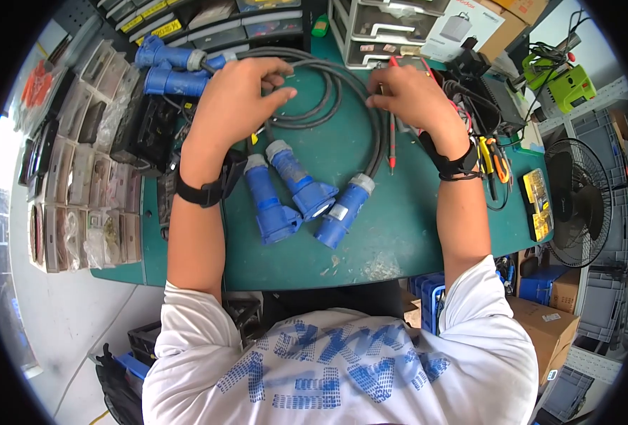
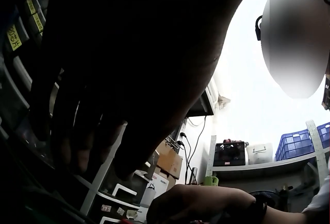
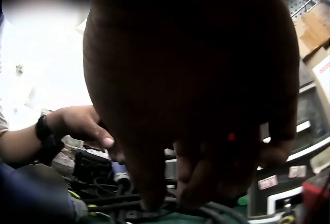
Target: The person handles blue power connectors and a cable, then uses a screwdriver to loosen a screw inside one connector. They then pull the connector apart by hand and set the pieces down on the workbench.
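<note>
Over the coiled black cable [image 1: 380, 138] at the back of the bench is my left hand [image 1: 236, 95], fingers loosely bent and thumb apart. Its fingers look spread and relaxed in the left wrist view. My right hand [image 1: 419, 99] hovers over the cable's right side, fingers loosely bent, with a thin red test probe [image 1: 392, 145] beneath. In the right wrist view its fingertips overlap the cables. On the near side lie a left blue industrial plug connector [image 1: 275, 212], a middle one [image 1: 303, 184] and a right one [image 1: 344, 212]. More blue connectors [image 1: 176, 81] lie beside my left wrist.
Parts drawers [image 1: 83, 205] line the left side, and a white drawer unit [image 1: 392, 32] stands behind. Pliers and other hand tools [image 1: 497, 161] lie right of my forearm, near a yellow bit case [image 1: 537, 204]. A black fan [image 1: 576, 202] stands beyond the right edge.
</note>
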### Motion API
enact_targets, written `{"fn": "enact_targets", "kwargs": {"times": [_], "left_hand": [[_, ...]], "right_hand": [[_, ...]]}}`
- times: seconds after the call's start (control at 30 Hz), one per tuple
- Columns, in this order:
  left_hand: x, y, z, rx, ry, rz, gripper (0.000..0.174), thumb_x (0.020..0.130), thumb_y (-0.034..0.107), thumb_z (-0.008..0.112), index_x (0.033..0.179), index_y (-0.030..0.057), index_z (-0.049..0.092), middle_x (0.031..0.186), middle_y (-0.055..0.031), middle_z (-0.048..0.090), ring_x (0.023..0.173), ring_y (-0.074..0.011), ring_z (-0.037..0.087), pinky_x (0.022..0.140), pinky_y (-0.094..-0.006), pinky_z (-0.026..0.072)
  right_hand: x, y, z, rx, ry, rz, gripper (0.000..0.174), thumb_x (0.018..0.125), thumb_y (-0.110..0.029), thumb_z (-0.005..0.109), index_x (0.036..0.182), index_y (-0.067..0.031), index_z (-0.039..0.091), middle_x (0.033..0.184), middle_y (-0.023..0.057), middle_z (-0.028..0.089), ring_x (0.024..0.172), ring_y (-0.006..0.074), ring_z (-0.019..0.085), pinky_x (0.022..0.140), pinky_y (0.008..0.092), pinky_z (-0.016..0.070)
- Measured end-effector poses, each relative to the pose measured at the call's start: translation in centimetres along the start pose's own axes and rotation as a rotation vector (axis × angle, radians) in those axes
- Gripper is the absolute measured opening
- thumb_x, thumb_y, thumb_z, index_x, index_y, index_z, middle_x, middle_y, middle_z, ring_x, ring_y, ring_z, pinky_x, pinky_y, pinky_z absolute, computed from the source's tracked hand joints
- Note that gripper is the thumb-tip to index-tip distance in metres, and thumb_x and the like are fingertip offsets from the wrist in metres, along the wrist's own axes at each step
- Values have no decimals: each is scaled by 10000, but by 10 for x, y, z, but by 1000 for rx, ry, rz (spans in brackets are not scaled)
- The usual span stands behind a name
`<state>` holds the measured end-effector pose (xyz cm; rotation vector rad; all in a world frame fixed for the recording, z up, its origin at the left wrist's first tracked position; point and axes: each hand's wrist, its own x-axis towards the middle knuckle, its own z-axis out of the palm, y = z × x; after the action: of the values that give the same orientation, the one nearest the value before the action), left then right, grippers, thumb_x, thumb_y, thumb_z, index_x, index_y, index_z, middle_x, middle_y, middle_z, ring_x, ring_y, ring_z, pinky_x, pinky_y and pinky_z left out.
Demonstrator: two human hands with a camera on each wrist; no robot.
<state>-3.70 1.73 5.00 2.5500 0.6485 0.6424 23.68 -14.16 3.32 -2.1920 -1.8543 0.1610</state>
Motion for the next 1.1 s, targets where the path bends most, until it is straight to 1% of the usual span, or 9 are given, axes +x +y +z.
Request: {"fn": "enact_targets", "kwargs": {"times": [0.13,0.2,0.37,0.5,0.63,0.9,1.0,1.03,1.1], "left_hand": [[5,-6,8,-30,15,36,339,885,236,864,1168,54,819,1031,-170,827,980,-329,808,857,-432,634],[6,-9,10,-56,22,84,314,905,221,840,1167,51,816,1009,-173,823,956,-340,803,842,-437,630],[5,-14,-3,-50,64,40,265,945,174,777,1171,40,807,969,-181,812,923,-360,789,815,-446,615],[7,-13,-9,44,78,79,238,1009,81,748,1224,-16,779,1036,-179,825,928,-246,811,832,-360,616],[8,-11,1,-1,73,69,240,965,114,714,1174,40,805,947,-179,803,878,-372,773,802,-455,601],[8,-11,-6,-118,131,14,280,1019,112,681,1277,46,769,985,-171,820,875,-332,784,814,-422,606],[11,-9,-11,-303,314,-14,327,1053,120,659,1363,40,724,1047,-171,832,905,-288,799,837,-400,614],[11,-9,-13,-305,316,-14,327,1053,120,659,1363,40,724,1047,-171,832,905,-288,799,837,-400,614],[11,-9,-17,-327,338,-33,341,1061,120,651,1386,34,708,1080,-172,834,932,-275,806,855,-392,618]], "right_hand": [[-8,-48,12,166,-273,-151,441,881,-287,877,1258,-82,775,967,150,750,923,345,720,812,452,568],[-12,-58,26,228,-458,-362,561,879,-304,880,1367,-75,728,1100,162,740,1079,339,706,890,436,565],[-35,-55,48,159,-463,-400,630,891,-316,873,1453,-107,681,1244,148,699,1199,349,661,999,484,533],[-62,-46,40,75,-483,-556,681,858,-275,884,1481,-121,656,1307,140,662,1209,372,651,1057,560,494],[-73,-50,47,2,-485,-484,793,771,-222,923,1501,-123,631,1369,129,630,1219,376,646,1083,613,455],[-40,-16,20,377,-662,-542,688,698,-119,916,1354,-85,713,1172,103,686,1073,289,678,925,448,530],[-33,-18,1,667,-101,-548,493,806,-168,871,1267,-58,739,1058,75,708,956,212,669,826,354,529],[-30,-21,-2,665,-102,-549,493,806,-168,871,1267,-58,739,1058,75,708,956,212,669,826,354,529],[-21,-29,-4,897,75,-195,428,881,-237,838,1256,-54,738,1043,54,710,906,162,648,795,318,517]]}}
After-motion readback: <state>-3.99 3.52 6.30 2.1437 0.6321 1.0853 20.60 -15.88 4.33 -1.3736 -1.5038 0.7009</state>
